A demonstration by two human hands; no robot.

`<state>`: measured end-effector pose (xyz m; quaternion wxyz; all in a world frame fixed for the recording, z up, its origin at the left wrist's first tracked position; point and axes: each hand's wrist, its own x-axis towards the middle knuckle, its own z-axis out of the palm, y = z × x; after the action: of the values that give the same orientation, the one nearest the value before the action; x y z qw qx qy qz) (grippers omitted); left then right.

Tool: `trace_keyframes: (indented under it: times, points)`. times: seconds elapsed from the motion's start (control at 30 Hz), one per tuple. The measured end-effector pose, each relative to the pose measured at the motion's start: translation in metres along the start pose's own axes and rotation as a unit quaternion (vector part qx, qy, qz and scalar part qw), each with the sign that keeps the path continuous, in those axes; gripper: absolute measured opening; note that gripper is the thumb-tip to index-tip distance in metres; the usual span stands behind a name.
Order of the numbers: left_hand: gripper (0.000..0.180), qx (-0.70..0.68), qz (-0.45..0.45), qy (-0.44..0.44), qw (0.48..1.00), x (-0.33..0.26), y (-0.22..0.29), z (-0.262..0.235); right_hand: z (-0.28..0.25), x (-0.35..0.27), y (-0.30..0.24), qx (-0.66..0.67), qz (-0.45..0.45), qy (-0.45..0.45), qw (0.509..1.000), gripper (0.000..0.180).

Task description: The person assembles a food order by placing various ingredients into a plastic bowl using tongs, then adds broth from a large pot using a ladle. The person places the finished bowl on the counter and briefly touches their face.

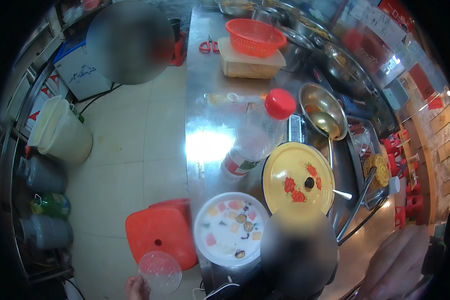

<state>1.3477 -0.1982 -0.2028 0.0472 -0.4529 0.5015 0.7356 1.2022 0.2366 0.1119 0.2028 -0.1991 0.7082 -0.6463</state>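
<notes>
Left hand [136,288] pinches a clear lid [160,272] low at the near edge, over the red stool [161,236]. Just right, the white bowl [230,228] of milky dessert sits on the bench [207,107]. Right hand [397,262] hovers near right, blurred, fingers loosely spread, holding nothing visible.

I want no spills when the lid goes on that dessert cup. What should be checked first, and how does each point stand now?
1. Clear lid held in the left hand: ok, pinched at its edge.
2. Cup upright on the steel counter: ok.
3. Cup fill level: cannot tell; milky liquid with coloured cubes seems near the rim.
4. Lid lined up over the cup: not ok, it hangs off to the left, above the red stool.
5. Right hand steadying the cup: not ok, it is far right, apart from the cup.
6. Space around the cup: not ok, the yellow lid sits close beside it.
</notes>
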Motion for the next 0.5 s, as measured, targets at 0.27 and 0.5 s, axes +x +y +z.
trace_keyframes:
  times: [0.27,0.5]
  points:
    - [0.006,0.002,0.000,0.000,1.000,-0.002,0.003,0.004,0.012,-0.015,0.025,0.138,-0.029,0.142,0.980,0.015]
    - [0.006,-0.040,0.040,-0.016,0.998,-0.026,0.022,0.004,0.047,0.000,0.068,-0.214,0.113,0.236,0.941,0.011]
